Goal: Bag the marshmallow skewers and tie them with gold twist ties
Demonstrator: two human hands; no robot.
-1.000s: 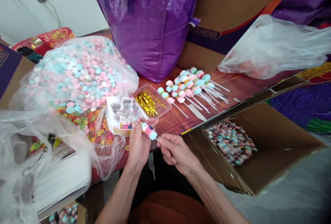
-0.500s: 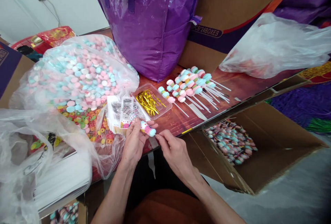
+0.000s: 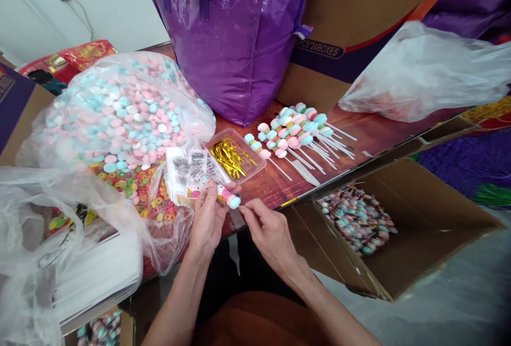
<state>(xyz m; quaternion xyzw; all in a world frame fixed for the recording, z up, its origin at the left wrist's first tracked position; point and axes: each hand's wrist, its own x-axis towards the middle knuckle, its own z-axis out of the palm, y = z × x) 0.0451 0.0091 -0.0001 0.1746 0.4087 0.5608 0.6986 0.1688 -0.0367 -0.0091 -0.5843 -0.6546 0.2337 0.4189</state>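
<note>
My left hand (image 3: 207, 218) grips a marshmallow skewer (image 3: 228, 197) with pink, white and blue pieces, inside a small clear wrapper. My right hand (image 3: 268, 229) pinches the skewer's thin stick just right of the candy. Both hands hover over the table's front edge. Right behind them lies a stack of printed clear wrappers (image 3: 187, 173) and a clear tray of gold twist ties (image 3: 231, 157). A pile of finished unwrapped skewers (image 3: 293, 128) lies farther back on the right.
A big clear bag of pastel marshmallows (image 3: 115, 112) and ring candies (image 3: 136, 186) fills the left. A purple bag (image 3: 231, 32) stands behind. An open cardboard box (image 3: 419, 213) of wrapped skewers sits at the right. The wood-grain table (image 3: 367, 133) runs between.
Both hands have moved slightly up toward the wrapper stack, and the skewer has slid a little deeper between my left fingers. Everything else lies as before.
</note>
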